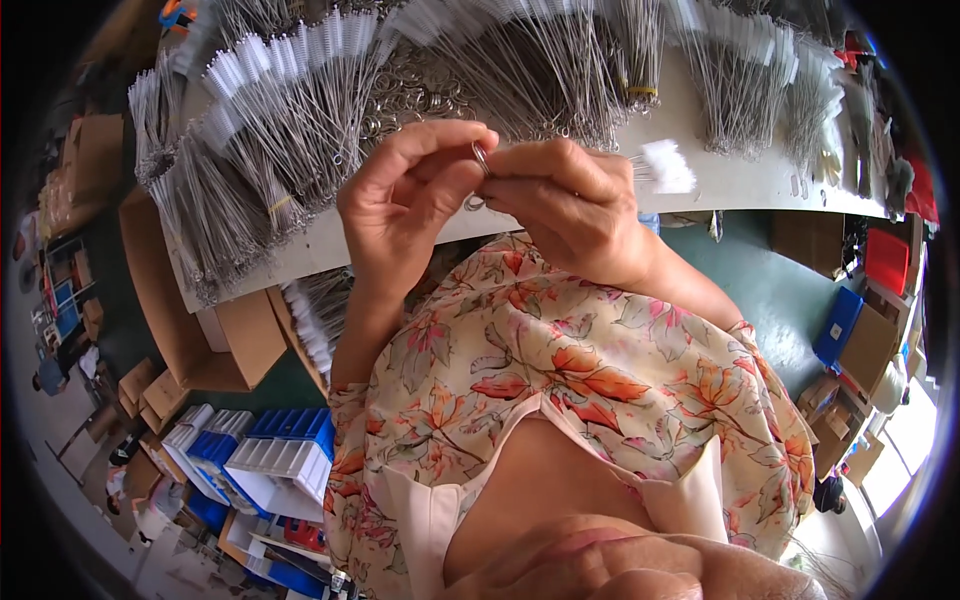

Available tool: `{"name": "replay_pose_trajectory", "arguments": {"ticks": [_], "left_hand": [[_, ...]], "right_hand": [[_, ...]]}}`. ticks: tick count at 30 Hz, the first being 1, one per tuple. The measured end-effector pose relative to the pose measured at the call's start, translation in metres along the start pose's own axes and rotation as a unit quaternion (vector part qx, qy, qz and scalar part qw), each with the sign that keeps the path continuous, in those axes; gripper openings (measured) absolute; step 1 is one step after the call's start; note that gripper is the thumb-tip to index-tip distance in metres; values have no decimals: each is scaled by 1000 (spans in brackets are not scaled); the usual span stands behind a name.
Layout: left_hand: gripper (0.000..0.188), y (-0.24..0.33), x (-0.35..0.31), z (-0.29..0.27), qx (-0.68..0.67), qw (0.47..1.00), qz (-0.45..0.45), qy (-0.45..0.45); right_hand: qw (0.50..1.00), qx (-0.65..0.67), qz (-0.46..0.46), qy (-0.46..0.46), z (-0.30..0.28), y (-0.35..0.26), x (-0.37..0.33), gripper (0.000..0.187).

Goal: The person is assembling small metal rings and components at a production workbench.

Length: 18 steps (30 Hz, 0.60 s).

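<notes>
A small metal split ring [481, 158] is pinched upright between thumb and fingers of my left hand [395, 200], above the table's near edge. My right hand [580, 210] is closed, its fingertips touching the ring's right side. Thin wire stems with white bristle ends [666, 168] stick out behind the right hand, so it seems to hold a few small wire brushes; their middles are hidden by the fingers. A small metal loop [474, 203] shows just below the fingertips. Beyond my hands lies a heap of loose metal rings [420, 95].
Bundles of wire brushes [290, 90] with white bristles cover much of the white table [720, 170], more bundles [735, 85] lying at right. An open cardboard box [250, 345] stands below left, near blue and white bins [285, 450]. A red bin [886, 262] is at far right.
</notes>
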<state>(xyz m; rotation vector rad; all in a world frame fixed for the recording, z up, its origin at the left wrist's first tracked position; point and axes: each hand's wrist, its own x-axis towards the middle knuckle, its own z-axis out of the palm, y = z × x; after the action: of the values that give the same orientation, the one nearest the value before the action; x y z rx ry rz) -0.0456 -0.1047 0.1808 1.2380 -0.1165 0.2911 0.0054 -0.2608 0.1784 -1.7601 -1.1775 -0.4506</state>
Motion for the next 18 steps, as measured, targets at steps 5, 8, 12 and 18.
{"name": "replay_pose_trajectory", "arguments": {"ticks": [5,8,12,18], "left_hand": [[23,21,8,-8,78,994,-49,-54],[24,26,11,-8,102,990,-74,-69],[27,24,10,-3,192,980,25,-47],[31,15,15,4,328,914,239,-5]], "right_hand": [[995,-55,-60,-55,-5,2,4,23],[994,-54,-65,-67,-6,0,4,23],[997,-14,-51,-53,-12,-1,12,18],[782,425,457,-13,-28,-14,31,14]]}}
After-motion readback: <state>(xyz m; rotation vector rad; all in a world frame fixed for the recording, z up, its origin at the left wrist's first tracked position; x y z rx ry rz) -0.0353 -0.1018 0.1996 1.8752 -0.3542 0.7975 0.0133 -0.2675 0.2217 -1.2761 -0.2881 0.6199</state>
